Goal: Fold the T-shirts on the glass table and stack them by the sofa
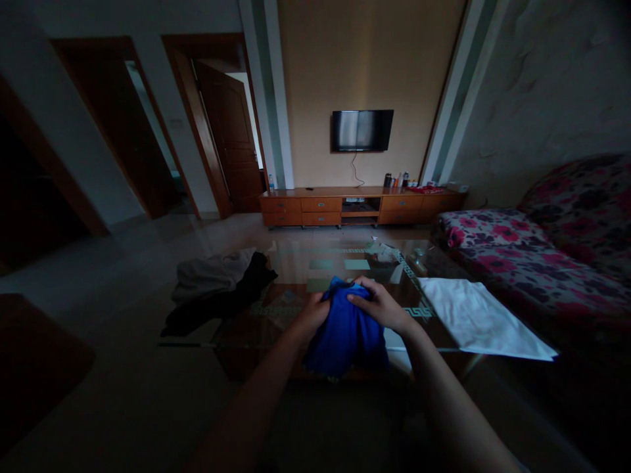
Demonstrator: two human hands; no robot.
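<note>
A blue piece of clothing (348, 335) hangs bunched between my two hands above the near edge of the glass table (290, 246); its exact kind does not show. My left hand (314, 312) grips its left upper side, the thumb on top. Opposite it, my right hand (377, 302) pinches the upper right part between thumb and fingers. A white folded cloth (483, 318) lies flat at the table's right end. Grey clothing (211, 272) and a black garment (227, 299) are heaped at the left end.
A crumpled plastic bag (383, 251) and a small glass object (418, 256) sit toward the table's far right. Beyond stands a low wooden TV cabinet (320, 203) under a wall-mounted television (362, 130). A flowered sofa (503, 230) flanks the table on the right.
</note>
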